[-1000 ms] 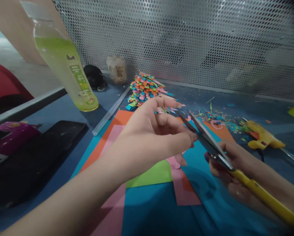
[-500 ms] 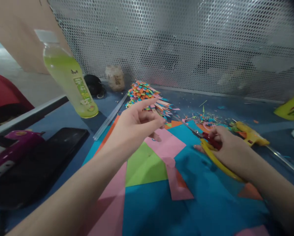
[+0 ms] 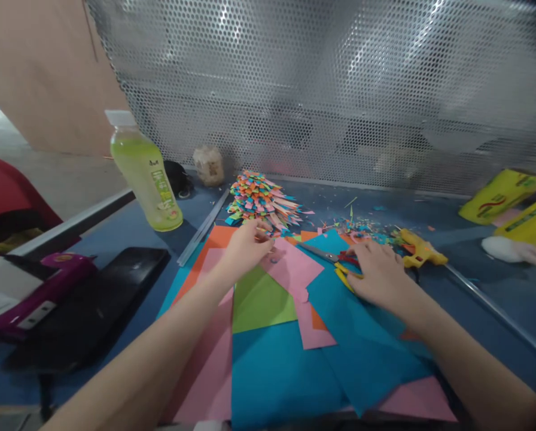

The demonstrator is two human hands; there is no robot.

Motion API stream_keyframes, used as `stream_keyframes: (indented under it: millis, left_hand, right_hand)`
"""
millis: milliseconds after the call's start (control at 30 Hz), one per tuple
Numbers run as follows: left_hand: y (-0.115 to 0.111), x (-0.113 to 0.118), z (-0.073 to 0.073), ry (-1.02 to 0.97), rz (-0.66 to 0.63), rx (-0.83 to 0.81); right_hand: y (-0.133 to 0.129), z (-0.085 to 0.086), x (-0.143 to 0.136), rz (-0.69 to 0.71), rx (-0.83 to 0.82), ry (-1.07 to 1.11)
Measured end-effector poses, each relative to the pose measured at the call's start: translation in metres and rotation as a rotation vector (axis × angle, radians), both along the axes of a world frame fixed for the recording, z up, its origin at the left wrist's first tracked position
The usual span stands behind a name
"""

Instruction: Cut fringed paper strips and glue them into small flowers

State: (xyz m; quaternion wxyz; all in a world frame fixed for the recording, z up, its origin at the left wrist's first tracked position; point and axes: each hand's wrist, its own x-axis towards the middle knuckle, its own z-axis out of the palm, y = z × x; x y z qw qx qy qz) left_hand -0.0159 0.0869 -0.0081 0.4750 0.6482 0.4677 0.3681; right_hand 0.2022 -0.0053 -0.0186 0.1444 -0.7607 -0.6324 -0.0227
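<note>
Over the pink paper (image 3: 295, 266), my left hand (image 3: 245, 248) reaches to the front of a cone of colourful paper strips (image 3: 259, 200). Its fingers are loosely bent and apart, with nothing visible between them. My right hand (image 3: 378, 272) is on the handles of a pair of scissors (image 3: 326, 254), red and yellow. The blades point left, low over the sheets, and the hand hides part of the handles. Green paper (image 3: 263, 302) and blue paper (image 3: 286, 371) lie in overlapping sheets between my arms.
Left stand a green drink bottle (image 3: 146, 179), a black phone (image 3: 101, 305) and a purple-white device (image 3: 57, 287). Clear glue sticks (image 3: 203, 230) lie by the papers. Right are a yellow glue gun (image 3: 420, 248), paper scraps (image 3: 362, 227) and yellow packets (image 3: 501, 197). A perforated metal panel (image 3: 317, 90) rises behind.
My left hand has lowered toward the base of the paper cone. My right hand has turned palm-down over the scissors, which now lie lower and flatter. The view has shifted slightly.
</note>
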Motion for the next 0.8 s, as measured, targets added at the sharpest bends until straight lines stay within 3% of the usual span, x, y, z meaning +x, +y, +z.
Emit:
stream_keyframes:
  millis: [67, 167, 300, 467, 633, 800]
  left_hand:
    - [0.002, 0.001, -0.005, 0.036, 0.005, -0.025]
    - [0.005, 0.001, -0.011, 0.086, 0.007, -0.070]
    - [0.010, -0.004, -0.014, 0.163, 0.022, -0.078]
    - [0.019, -0.005, -0.022, 0.166, 0.045, -0.073]
    - [0.023, -0.003, -0.029, 0.142, 0.059, -0.026]
    - [0.013, 0.000, -0.024, 0.142, 0.005, 0.071]
  right_hand:
    - [-0.001, 0.002, -0.015, 0.121, 0.047, -0.041]
    - [0.005, 0.006, -0.046, 0.432, 0.028, -0.040]
    - [0.024, 0.004, -0.077, 0.631, 0.009, -0.075]
    - [0.039, -0.008, -0.083, 0.706, 0.011, -0.106]
    - [0.024, -0.007, -0.078, 0.748, -0.011, -0.067]
    - [0.014, -0.002, -0.074, 0.764, 0.007, -0.005]
